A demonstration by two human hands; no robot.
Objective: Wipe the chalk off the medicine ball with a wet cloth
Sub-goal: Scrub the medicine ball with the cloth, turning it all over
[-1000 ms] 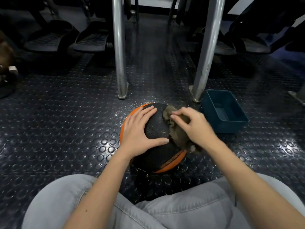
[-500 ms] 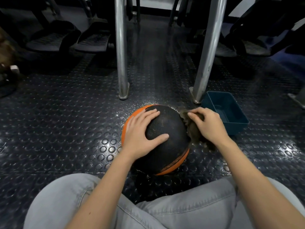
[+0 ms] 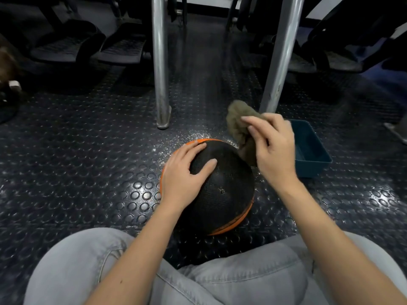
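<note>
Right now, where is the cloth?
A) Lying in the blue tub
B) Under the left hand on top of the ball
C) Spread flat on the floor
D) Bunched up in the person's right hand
D: the right hand grips the bunched cloth off the floor, beside the blue tub, while the left hand rests bare on the ball.

The medicine ball [image 3: 222,190] lies on the floor [image 3: 88,150], tub [image 3: 312,159] to its right, two poles [image 3: 160,62] behind.
</note>
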